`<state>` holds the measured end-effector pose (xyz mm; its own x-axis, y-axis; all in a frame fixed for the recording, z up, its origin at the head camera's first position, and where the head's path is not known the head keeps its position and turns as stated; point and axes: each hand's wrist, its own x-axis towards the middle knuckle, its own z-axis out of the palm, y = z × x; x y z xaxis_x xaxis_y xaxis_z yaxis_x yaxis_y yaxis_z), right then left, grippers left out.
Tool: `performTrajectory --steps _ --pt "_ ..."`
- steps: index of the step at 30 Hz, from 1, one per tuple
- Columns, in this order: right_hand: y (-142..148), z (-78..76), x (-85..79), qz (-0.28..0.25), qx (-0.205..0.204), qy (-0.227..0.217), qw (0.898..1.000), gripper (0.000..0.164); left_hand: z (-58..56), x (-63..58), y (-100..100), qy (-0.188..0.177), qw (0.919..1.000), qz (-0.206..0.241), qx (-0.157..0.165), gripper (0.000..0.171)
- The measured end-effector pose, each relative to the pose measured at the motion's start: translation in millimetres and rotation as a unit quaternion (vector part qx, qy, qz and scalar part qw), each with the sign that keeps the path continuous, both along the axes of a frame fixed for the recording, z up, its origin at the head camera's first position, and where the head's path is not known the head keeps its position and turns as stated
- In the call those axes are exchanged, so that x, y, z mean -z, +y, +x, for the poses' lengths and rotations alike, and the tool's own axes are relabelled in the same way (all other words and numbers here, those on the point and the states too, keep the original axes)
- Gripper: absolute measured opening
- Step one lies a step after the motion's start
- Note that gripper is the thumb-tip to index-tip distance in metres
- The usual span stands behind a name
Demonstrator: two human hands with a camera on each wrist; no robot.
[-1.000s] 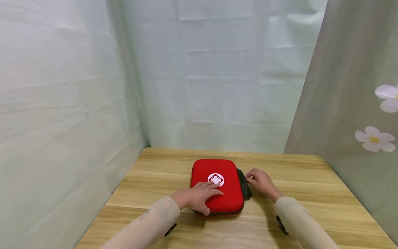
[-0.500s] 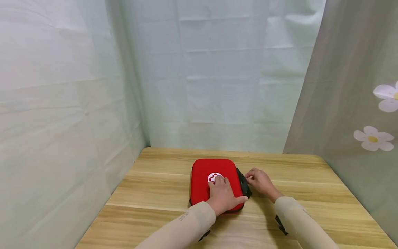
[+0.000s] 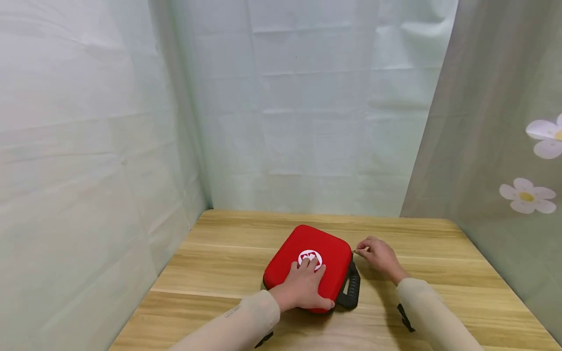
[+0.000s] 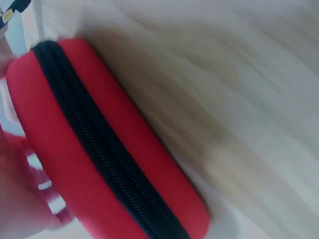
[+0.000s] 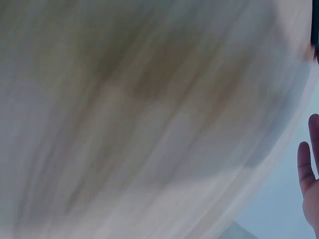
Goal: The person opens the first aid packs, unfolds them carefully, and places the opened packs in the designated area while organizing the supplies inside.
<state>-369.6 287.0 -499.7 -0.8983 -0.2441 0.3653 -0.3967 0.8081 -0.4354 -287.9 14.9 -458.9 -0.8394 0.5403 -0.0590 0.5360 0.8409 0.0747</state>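
Note:
A red first-aid case [image 3: 303, 239] with a white cross emblem lies turned at an angle on the wooden table. My left hand [image 3: 303, 286] rests on its lid with fingers spread, the thumb near the front right corner. At the far right corner, my right hand [image 3: 378, 254] pinches the small zipper pull [image 3: 353, 252] between thumb and fingertips. A black carry handle [image 3: 353, 288] sticks out from the case's right side. In the left wrist view, the black zipper [image 4: 107, 154] runs along the side wall, its teeth together. Only part of my right hand [image 5: 311, 194] enters the right wrist view.
The wooden table [image 3: 210, 253] extends around the case, with its far edge near a pale curtain [image 3: 307, 122]. Another pale curtain [image 3: 88, 170] hangs on the left. On the right is a grey curtain [image 3: 474, 146] with white flowers.
The case has turned clockwise, its handle side swinging toward the front. My left hand first moved right across the lid, then slightly back left with the case. My right hand has shifted slightly right.

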Motion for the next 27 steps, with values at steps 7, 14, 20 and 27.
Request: performTrajectory --steps 7,14,20,27 --pt "3 3.0 1.8 0.003 -0.017 -0.017 1.000 0.007 -9.3 -7.1 -30 -0.030 0.9963 -0.033 0.074 0.087" --pt "0 8.4 2.2 0.012 -0.008 -0.016 1.000 0.006 -21.3 -13.0 -47 -0.074 0.9902 -0.039 0.112 0.084" --pt "1 12.0 1.8 0.023 0.005 0.004 1.000 0.008 -21.5 -12.5 -44 -0.072 0.9915 -0.035 0.103 0.084" --pt "1 16.2 2.6 0.031 0.015 0.004 0.999 0.010 -12.9 -8.0 -36 -0.014 0.9955 -0.041 0.084 0.083"
